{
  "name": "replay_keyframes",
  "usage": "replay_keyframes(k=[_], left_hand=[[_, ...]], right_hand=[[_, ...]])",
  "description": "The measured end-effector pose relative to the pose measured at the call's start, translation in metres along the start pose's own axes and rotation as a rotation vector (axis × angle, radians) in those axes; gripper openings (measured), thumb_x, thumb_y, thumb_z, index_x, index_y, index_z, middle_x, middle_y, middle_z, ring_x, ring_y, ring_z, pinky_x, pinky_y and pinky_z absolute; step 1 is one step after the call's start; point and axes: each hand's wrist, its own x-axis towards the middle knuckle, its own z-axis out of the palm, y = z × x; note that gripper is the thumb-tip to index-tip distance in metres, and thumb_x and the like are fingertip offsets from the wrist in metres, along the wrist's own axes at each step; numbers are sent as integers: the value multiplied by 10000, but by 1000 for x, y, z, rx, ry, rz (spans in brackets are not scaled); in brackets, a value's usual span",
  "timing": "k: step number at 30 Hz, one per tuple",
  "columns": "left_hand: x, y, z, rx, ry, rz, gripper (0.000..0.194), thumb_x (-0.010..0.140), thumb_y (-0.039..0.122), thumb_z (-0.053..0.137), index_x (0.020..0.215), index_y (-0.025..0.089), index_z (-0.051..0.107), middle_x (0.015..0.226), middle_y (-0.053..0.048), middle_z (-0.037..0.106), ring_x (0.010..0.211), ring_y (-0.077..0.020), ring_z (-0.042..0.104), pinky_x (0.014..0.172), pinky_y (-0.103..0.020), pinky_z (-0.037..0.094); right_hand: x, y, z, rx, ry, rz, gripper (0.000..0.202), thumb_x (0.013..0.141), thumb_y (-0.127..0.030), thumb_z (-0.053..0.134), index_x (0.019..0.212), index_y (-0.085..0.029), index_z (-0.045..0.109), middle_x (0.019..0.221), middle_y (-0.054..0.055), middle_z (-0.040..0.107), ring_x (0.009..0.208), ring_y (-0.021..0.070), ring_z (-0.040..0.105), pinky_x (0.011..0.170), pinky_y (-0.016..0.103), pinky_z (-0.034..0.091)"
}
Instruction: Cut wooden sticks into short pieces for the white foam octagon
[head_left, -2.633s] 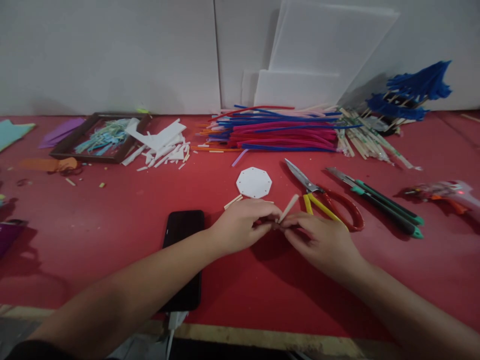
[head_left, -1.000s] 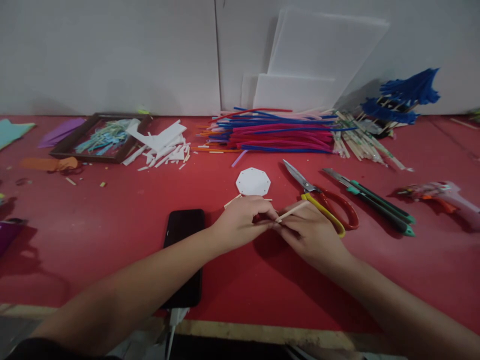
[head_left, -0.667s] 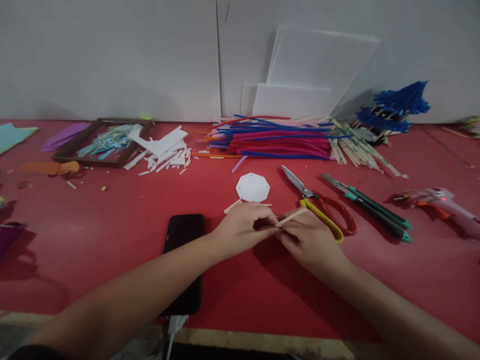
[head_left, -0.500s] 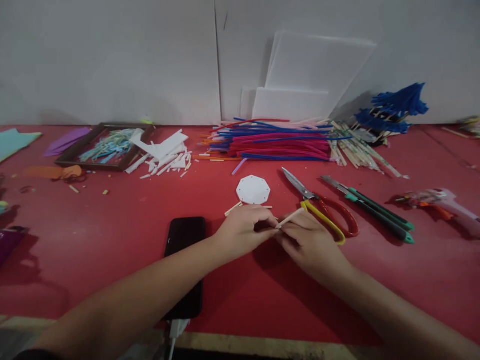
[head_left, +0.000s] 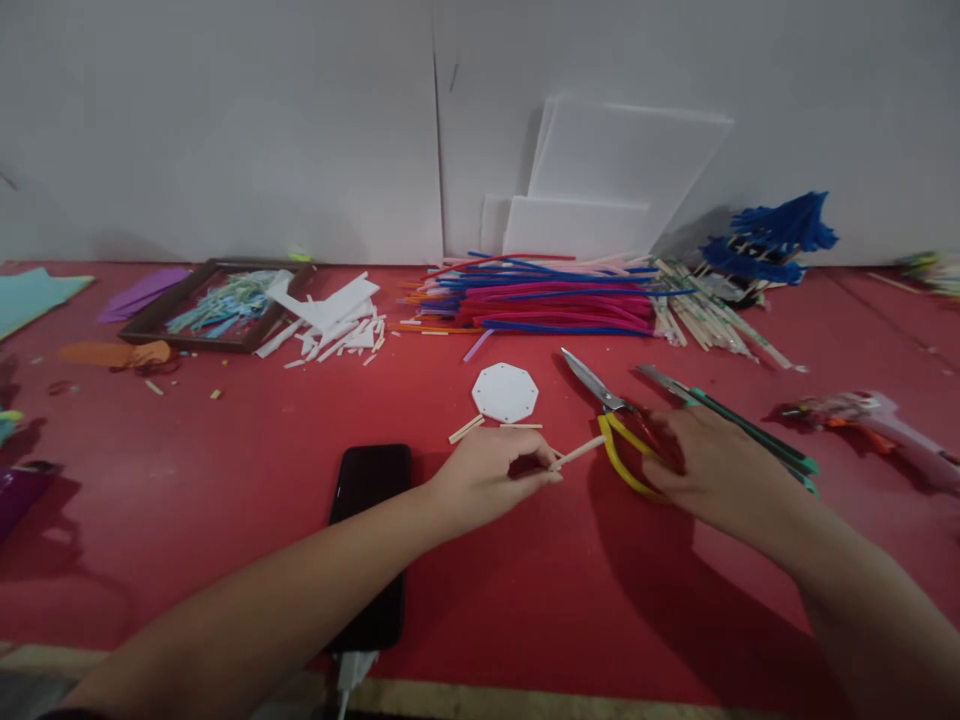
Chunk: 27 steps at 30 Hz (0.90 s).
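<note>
My left hand (head_left: 495,470) pinches a short, thin wooden stick (head_left: 581,453) between thumb and fingertips; its free end points right and slightly up. To the right, my right hand (head_left: 720,460) grips the red handle of a pair of scissors (head_left: 609,400) lying on the table. Their other handle is yellow, and the blades point away to the left. Some of the right fingers are hidden. Just beyond the left hand lie a white octagonal piece (head_left: 505,392) with small holes near its edge and a few cut stick pieces (head_left: 466,429).
A black phone (head_left: 371,560) lies under my left forearm. Beyond the right hand are a green-black cutter (head_left: 750,428) and a glue gun (head_left: 862,415). Pipe cleaners (head_left: 555,302), wooden sticks (head_left: 712,310), white scraps (head_left: 334,315) and a framed tray (head_left: 135,325) line the back of the red table.
My right hand has left the wooden stick and moved right onto the scissors' handle. My left hand keeps the stick at nearly the same place. The camera view has shifted slightly.
</note>
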Motion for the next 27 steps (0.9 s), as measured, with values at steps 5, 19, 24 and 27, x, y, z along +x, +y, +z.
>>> replay_keyframes(k=[5,19,24,27], left_hand=[[2,0,0,-13,-4,-60,86,811,134,695,761,178,641,808,18,721,775,-121,664,737,-226,475],[4,-8,4,-30,-28,23,105,795,51,659,787,154,635,784,8,705,736,-103,643,704,-201,469],[5,-5,2,-49,-60,-34,74,813,91,659,789,161,669,760,13,709,679,-94,629,647,-188,455],[5,-3,1,-44,-59,-67,41,815,126,678,805,164,691,744,11,704,657,-95,614,614,-186,439]], right_hand=[[4,-8,-1,-99,-109,63,55,697,-167,514,744,-195,519,729,89,640,667,220,629,589,299,416],[-42,30,-38,41,185,-238,433,853,-648,469,836,-243,622,729,58,703,573,209,668,466,294,482],[-54,15,-40,135,127,-274,309,865,-570,526,849,-272,604,668,-21,725,480,150,664,389,216,460],[-55,13,-35,80,214,-315,286,896,-519,484,850,-259,594,610,-37,697,405,136,621,343,210,411]])
